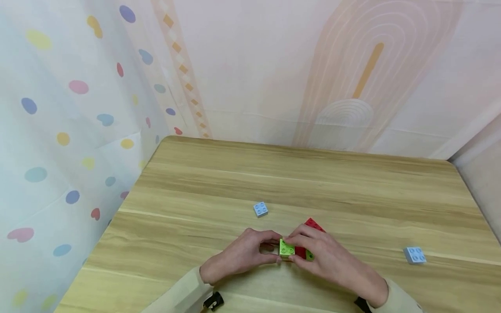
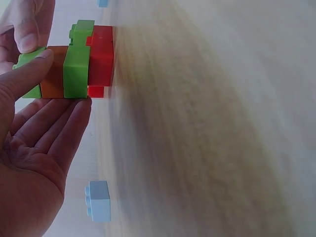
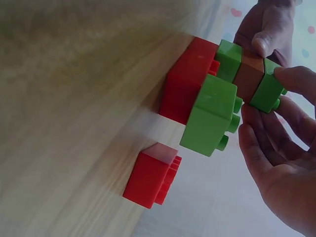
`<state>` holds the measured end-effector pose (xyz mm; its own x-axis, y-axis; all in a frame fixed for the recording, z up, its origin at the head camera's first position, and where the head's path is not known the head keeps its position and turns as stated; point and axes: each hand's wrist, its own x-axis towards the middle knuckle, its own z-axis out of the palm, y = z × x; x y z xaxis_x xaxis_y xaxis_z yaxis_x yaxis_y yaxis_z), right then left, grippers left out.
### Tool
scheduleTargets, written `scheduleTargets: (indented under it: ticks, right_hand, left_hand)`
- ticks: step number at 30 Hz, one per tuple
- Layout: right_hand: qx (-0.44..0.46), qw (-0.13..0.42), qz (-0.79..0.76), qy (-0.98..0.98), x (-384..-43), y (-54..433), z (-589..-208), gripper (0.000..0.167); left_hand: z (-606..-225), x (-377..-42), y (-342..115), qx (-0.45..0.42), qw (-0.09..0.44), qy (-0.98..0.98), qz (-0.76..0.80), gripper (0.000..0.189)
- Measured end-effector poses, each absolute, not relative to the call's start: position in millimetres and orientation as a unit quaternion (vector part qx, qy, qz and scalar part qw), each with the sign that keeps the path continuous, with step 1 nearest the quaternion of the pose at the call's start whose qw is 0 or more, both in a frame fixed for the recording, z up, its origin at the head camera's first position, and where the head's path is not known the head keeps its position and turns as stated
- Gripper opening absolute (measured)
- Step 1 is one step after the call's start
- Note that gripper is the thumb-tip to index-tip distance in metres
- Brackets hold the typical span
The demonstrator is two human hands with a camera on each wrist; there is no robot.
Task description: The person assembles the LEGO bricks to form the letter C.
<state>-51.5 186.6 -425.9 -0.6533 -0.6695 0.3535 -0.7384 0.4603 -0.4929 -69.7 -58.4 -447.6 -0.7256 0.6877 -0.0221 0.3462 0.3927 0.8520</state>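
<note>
"Brick column (image 3: 248, 80): where does it stand?"

"On one end of a red base brick (image 2: 102, 64), low on the wooden table (image 1: 195, 182), between the person's two hands."

"How is it built?"

"Lower green brick (image 2: 76, 79) on the red, orange-brown brick (image 2: 52, 81) above that, top green brick (image 1: 287, 250) last, its studs facing up. Another green brick (image 3: 210, 113) sits on the base's other end."

"And the left hand (image 1: 243, 253)?"

"Clamped on the column: thumb on the near side, fingers along the far side."

"The right hand (image 1: 326, 252)?"

"Its thumb and forefinger pinch the top green brick from opposite sides; its other fingers are partly hidden from above."

"Anything else near them?"

"One loose red brick (image 3: 148, 181) lies beside the base, apart from it, just beyond the right hand. One light blue brick (image 1: 260, 209) sits past the left hand, and a second blue brick (image 1: 415, 255) is well off to the right."

"Behind the table?"

"Patterned cloth (image 1: 250, 65), with coloured spots on the left."
</note>
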Motion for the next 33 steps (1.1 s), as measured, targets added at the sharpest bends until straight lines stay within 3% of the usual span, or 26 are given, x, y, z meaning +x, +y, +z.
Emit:
scheduleTargets:
  ticks: [11, 21, 29, 33]
  right_hand:
    - [0.416, 0.068, 0.312, -0.852, -49, 188, -428, 0.031]
    - [0.305, -0.038, 0.356, -0.882, -44, 188, -420, 0.038]
    - [0.314, -0.001, 0.347, -0.884, -40, 187, -423, 0.035]
    - [0.313, 0.001, 0.343, -0.886, -40, 188, -424, 0.035]
  left_hand:
    - [-448, -68, -57, 0.333, 0.179, 0.816, 0.436, 0.034]
    - [-443, -67, -58, 0.343, 0.141, 0.844, 0.387, 0.036]
    - [-441, -68, -66, 0.343, 0.167, 0.847, 0.370, 0.042]
    - [-438, -75, -77, 0.334, 0.133, 0.854, 0.376, 0.041]
